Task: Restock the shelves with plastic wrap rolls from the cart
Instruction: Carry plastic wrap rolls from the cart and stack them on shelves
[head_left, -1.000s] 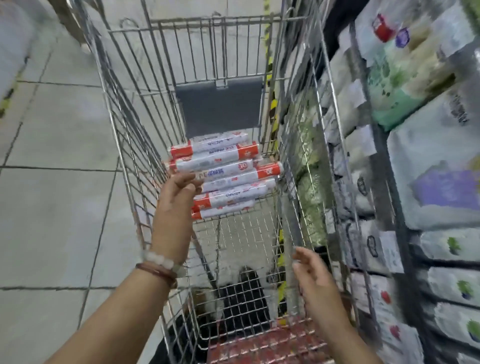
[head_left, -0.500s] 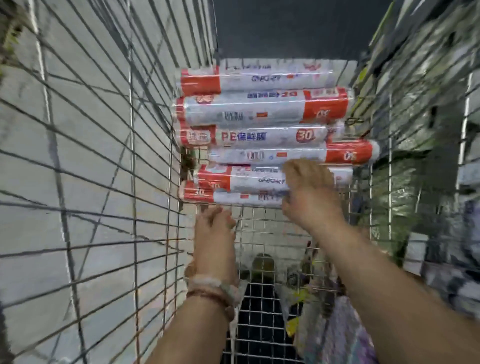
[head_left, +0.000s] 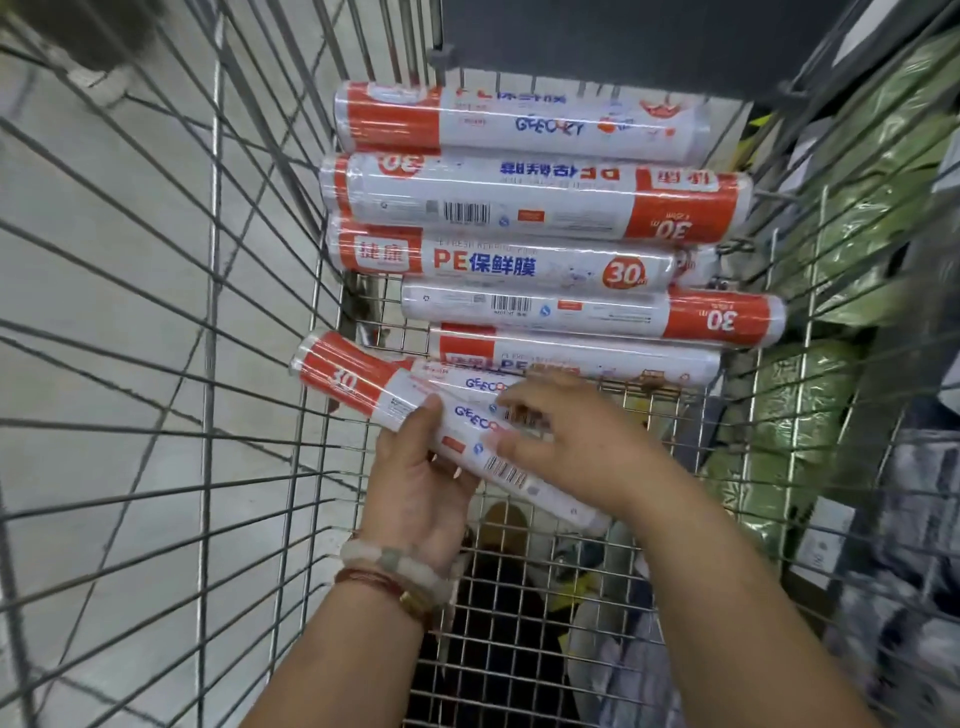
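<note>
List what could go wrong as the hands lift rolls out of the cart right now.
1. The left hand has its grip on the tilted roll near the middle, so its long free end could snag the cart's wire side.
2. The right hand rests across a second roll with straightish fingers; that one might slip back.
3. The rolls stacked behind lie loose and staggered, so pulling the near ones might set them rolling.
</note>
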